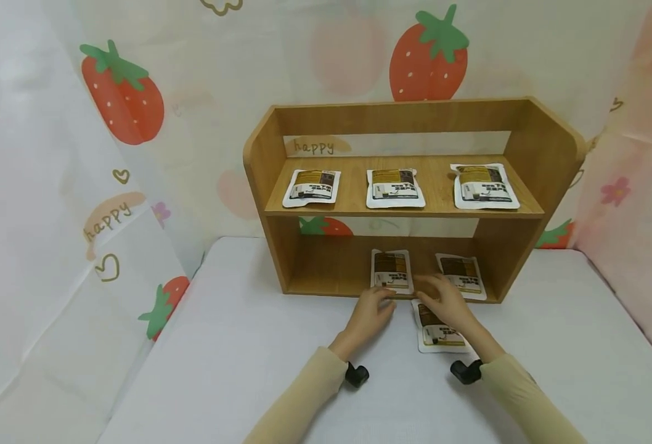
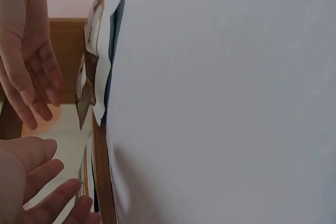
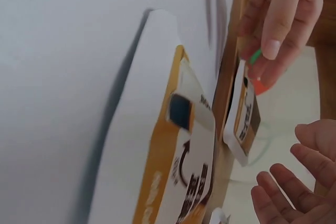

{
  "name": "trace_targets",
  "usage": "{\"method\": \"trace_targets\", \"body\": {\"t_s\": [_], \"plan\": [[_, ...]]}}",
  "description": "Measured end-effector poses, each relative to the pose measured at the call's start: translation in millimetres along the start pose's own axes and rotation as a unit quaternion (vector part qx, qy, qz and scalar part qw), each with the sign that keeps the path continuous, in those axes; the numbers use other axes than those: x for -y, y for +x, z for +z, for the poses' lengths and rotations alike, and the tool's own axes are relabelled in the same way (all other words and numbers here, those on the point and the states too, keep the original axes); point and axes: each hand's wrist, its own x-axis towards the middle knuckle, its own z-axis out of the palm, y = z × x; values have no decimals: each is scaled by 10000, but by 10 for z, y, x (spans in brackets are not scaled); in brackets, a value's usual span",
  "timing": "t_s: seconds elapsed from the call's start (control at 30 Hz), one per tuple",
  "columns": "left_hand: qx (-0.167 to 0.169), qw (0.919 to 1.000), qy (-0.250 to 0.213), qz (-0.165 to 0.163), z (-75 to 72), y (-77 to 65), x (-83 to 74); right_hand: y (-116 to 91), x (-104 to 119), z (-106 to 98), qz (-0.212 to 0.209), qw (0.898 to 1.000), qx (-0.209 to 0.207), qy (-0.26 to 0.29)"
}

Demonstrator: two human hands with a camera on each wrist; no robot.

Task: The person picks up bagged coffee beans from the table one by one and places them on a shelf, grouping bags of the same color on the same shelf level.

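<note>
My left hand, fingers loosely bent, reaches to the front edge of a white, brown and gold pouch on the lower shelf. In the left wrist view the left hand's fingers are spread with nothing between them. The right hand hovers above another pouch, which lies on the table before the shelf and is partly hidden by that hand. Up close, the right wrist view has this table pouch large, with the right hand beside it, fingers apart and holding nothing. A matching pouch lies at the lower shelf's right.
The two-tier wooden shelf stands at the back of the white-covered table. Three like pouches lie in a row on its upper tier: left, middle and right. A strawberry-print cloth hangs behind.
</note>
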Motion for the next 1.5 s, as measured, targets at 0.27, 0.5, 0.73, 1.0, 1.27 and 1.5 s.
{"method": "trace_targets", "body": {"t_s": [0.27,0.5,0.73,1.0,1.27,1.5], "plan": [[801,9878,-1135,-703,-5,-106,-94,-145,-47,-108,8,9997,114,194],[1244,9736,-1585,-1070,55,-80,-203,-334,-87,-243,272,9995,54,133],[1434,9609,-1929,-1378,124,-76,-304,-489,-186,-331,446,9990,81,56],[1330,9488,-2271,-1745,175,-73,-414,-626,-285,-381,460,9988,128,72],[1476,9492,-2016,-1911,211,-77,-468,-689,-329,-328,767,9963,381,88],[1412,9511,-2170,-1684,251,-96,-494,-707,-326,-297,978,9945,379,12]]}}
